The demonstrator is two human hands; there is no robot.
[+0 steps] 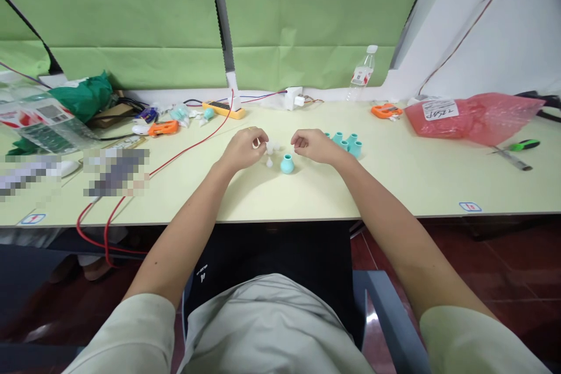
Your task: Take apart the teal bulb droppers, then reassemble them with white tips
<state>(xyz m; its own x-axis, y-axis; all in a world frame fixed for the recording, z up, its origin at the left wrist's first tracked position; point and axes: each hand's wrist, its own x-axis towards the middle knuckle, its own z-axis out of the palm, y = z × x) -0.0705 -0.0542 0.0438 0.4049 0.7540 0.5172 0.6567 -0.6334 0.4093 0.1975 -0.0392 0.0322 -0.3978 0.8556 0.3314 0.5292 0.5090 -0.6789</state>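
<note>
My left hand [245, 148] is over the table with thumb and fingertips drawn together in a pinch. Right beside those fingertips are several small translucent white pieces [275, 145]; whether one is held cannot be made out. Another such white piece [269, 162] lies just below them. Between the hands, a little nearer to me, a small turquoise pot-shaped part [287, 165] stands upright with its round opening on top. My right hand [312, 146] is curled, fingertips together, up and right of this part; anything in its pinch is too small to name. Several similar turquoise parts [350, 144] stand grouped beyond my right wrist.
A red plastic bag [464, 117], a green-handled tool [524, 145] and orange cutters [386, 110] lie to the right. A clear bottle [363, 73] stands at the back. Leftward are a yellow multimeter [224, 110], another orange tool [163, 128], a red cable [193, 145] and plastic packaging [48, 123].
</note>
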